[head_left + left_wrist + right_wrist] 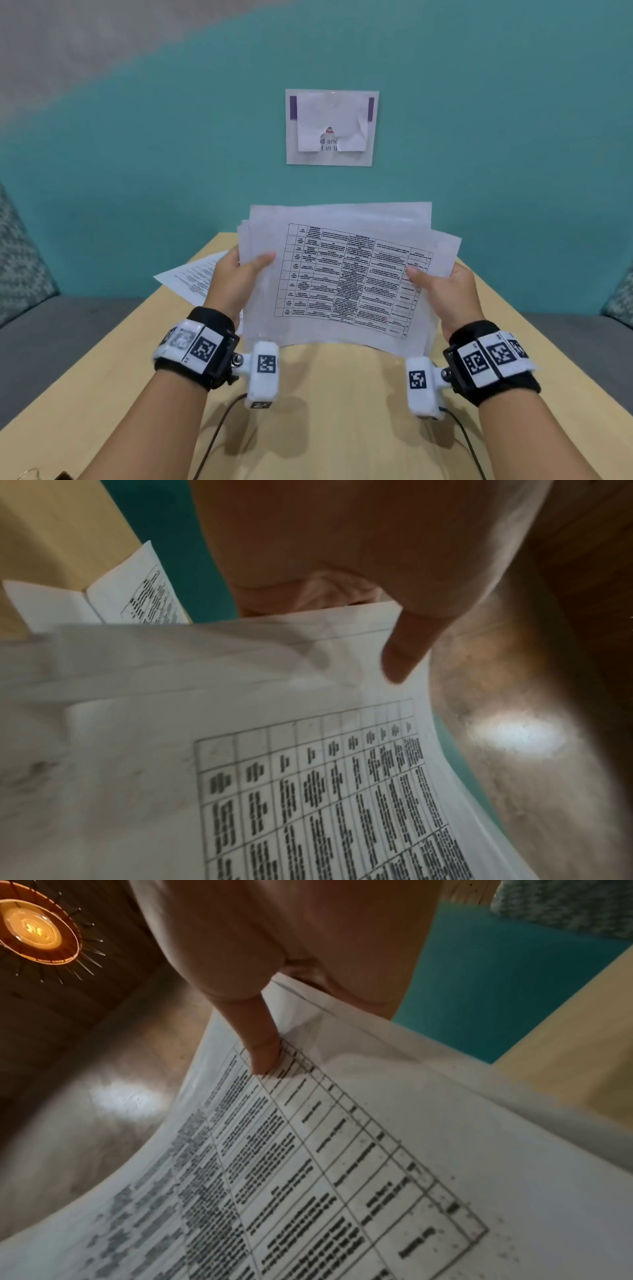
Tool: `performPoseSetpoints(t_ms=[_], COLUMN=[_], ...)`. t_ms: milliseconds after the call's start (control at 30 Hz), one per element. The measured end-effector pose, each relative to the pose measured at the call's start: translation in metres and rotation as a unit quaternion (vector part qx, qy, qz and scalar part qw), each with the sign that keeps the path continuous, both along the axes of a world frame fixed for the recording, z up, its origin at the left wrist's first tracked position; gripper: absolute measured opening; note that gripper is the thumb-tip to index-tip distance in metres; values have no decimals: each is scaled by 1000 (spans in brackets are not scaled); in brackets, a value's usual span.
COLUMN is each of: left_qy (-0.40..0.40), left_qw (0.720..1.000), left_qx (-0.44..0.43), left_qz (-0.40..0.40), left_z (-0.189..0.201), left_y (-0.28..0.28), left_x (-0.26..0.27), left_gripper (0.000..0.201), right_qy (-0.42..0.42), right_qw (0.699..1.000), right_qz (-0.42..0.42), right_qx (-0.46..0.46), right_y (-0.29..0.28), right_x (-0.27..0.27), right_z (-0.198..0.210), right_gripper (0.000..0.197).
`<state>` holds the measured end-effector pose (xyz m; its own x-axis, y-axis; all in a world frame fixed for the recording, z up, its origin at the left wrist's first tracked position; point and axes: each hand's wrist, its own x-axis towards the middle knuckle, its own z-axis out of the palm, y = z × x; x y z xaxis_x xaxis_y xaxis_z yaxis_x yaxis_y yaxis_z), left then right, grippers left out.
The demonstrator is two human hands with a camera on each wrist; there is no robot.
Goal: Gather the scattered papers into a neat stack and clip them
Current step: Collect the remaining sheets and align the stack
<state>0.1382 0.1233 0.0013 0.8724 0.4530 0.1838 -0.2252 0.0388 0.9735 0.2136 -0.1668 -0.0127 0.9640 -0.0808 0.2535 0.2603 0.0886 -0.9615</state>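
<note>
Both hands hold the bundle of papers (342, 274) up above the wooden table (342, 428), sheets fanned and uneven at the edges. Left hand (236, 277) grasps the bundle's left edge, thumb (407, 647) on the top sheet. Right hand (442, 287) grasps the right edge, thumb (263, 1047) pressed on the printed grid. One loose sheet (191, 277) lies on the table, left of the bundle.

A light wooden table (342, 411) is standing against a teal wall (479, 137). A notice (332, 127) is hanging on that wall, and a round ceiling lamp (36, 931) is glowing overhead.
</note>
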Motion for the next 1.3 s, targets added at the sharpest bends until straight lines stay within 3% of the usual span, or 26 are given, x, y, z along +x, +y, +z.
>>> performPoseSetpoints(t_ms=[133, 233, 367, 500, 567, 1033, 1200, 1300], left_qy=[-65, -84, -107, -169, -186, -106, -92, -80], left_qw=[996, 995, 992, 979, 973, 985, 982, 971], left_qx=[-29, -19, -25, 40, 57, 46, 106, 186], left_qz=[44, 55, 58, 103, 121, 125, 125, 123], left_z=[16, 27, 30, 30, 29, 33, 45, 56], left_y=[3, 0, -4, -5, -3, -3, 1, 2], left_x=[-3, -6, -3, -4, -4, -10, -20, -31], left_gripper=[54, 33, 26, 3, 7, 22, 9, 22], right_qy=[5, 8, 12, 13, 15, 28, -29, -99], right_qw=[1000, 1000, 1000, 1000, 1000, 999, 997, 989], right_qz=[1, 6, 9, 14, 14, 4, -27, -54], right_qx=[-6, -11, -13, -13, -13, -30, -61, -95], right_y=[-1, -3, -3, -3, -3, -4, -3, -3], right_x=[1, 2, 2, 2, 2, -4, -12, -21], right_z=[-3, -3, -2, -2, -2, 0, 16, 38], right_gripper=[17, 16, 16, 17, 17, 17, 19, 21])
